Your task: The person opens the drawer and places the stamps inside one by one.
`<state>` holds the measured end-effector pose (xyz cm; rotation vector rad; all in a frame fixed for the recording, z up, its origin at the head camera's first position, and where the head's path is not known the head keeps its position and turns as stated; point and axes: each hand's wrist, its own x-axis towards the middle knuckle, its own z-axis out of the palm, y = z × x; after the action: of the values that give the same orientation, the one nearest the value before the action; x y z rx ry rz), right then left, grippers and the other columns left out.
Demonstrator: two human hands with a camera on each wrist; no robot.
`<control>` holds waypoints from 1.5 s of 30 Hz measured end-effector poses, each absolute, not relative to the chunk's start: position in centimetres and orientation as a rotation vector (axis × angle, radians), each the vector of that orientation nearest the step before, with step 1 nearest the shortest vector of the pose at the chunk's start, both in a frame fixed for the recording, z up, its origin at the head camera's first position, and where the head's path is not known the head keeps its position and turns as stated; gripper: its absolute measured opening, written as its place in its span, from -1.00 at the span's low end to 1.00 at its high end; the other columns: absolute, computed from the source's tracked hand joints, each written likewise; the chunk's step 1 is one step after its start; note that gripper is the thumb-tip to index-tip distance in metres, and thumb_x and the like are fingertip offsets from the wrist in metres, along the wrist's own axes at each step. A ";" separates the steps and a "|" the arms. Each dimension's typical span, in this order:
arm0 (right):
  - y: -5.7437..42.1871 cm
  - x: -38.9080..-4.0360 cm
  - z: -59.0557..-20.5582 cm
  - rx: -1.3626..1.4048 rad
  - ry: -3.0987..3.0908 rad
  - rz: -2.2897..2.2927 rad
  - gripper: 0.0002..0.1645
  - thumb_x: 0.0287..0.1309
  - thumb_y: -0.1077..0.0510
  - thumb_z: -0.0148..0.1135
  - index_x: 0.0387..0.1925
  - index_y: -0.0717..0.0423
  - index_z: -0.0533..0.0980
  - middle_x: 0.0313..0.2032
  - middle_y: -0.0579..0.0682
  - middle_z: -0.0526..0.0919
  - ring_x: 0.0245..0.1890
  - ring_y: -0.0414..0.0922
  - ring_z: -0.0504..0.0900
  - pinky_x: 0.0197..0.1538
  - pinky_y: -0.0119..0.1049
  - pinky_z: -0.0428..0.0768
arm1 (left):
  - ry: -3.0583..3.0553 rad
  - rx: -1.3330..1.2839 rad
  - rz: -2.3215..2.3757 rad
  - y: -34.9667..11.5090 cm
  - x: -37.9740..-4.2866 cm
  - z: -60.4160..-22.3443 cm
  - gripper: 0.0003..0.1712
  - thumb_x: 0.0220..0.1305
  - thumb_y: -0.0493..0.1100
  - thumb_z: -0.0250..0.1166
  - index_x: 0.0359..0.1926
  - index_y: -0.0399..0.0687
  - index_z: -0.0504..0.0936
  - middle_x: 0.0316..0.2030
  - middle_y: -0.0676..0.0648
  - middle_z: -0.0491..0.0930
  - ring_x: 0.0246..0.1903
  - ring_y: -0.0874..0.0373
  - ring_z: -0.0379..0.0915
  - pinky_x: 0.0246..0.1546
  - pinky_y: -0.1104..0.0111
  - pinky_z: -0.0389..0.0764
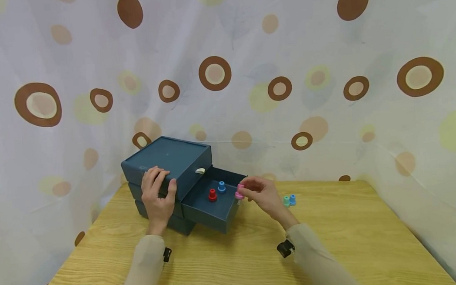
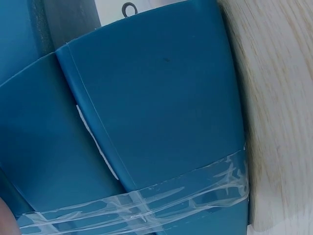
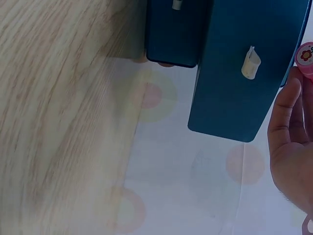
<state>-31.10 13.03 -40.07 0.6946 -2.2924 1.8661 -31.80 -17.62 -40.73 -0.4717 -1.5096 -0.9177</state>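
Note:
My left hand (image 1: 159,203) rests on the near edge of a dark blue drawer unit (image 1: 173,152), fingers on its top. The middle drawer (image 1: 205,218) is pulled out to the right. Inside it stand a red stamp (image 1: 213,195) and a blue stamp (image 1: 221,187). Above the drawer's front edge, my right hand (image 1: 264,197) pinches a pink toy stamp (image 1: 239,192) between thumb and fingers. The right wrist view shows a flower on the end of that pink stamp (image 3: 305,55). The left wrist view shows the unit's side (image 2: 156,98) with clear tape; the left hand is mostly hidden there.
On the wooden table (image 1: 336,240), a green stamp (image 1: 286,201) and another blue stamp (image 1: 292,199) stand right of the unit, behind my right wrist. A pale pull tab (image 1: 200,171) sticks out from the top drawer. Patterned cloth (image 1: 242,115) hangs behind the table.

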 end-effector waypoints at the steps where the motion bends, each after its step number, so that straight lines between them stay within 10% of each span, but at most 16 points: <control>1: 12.9 -31.4 -40.3 0.689 -2.295 1.868 -0.73 0.23 0.24 0.29 -0.04 0.25 0.59 -0.12 0.23 0.68 -0.30 -0.18 0.62 -0.25 -0.20 0.68 | -1.510 -0.471 -0.918 -17.6 -31.8 -40.7 -0.62 0.28 0.01 0.24 -0.17 -0.21 0.74 -0.12 -0.28 0.64 0.11 -0.23 0.46 0.35 -0.12 0.23; 36: 8.9 -32.6 -37.9 0.906 -2.441 1.691 -0.76 0.10 0.05 0.43 -0.18 -0.02 0.64 -0.21 -0.04 0.75 -0.23 -0.16 0.72 -0.10 -0.30 0.70 | -1.471 -0.461 -0.917 -17.3 -32.1 -40.8 -0.70 0.17 -0.17 0.28 -0.25 -0.38 0.71 -0.19 -0.43 0.61 0.03 -0.39 0.45 0.29 -0.24 0.23; 45: 8.0 -32.9 -37.0 0.977 -2.551 1.619 -0.59 0.11 0.11 0.42 -0.01 0.18 0.61 -0.10 0.04 0.72 -0.19 -0.14 0.72 -0.10 -0.30 0.71 | -1.481 -0.476 -0.927 -17.4 -32.0 -41.1 -0.66 0.20 -0.07 0.30 -0.21 -0.30 0.73 -0.14 -0.36 0.63 0.08 -0.32 0.46 0.32 -0.20 0.23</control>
<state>-32.91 7.99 -37.05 0.9774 -2.5508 1.6192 -32.01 -17.43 -41.08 -0.4763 -1.4807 -0.9268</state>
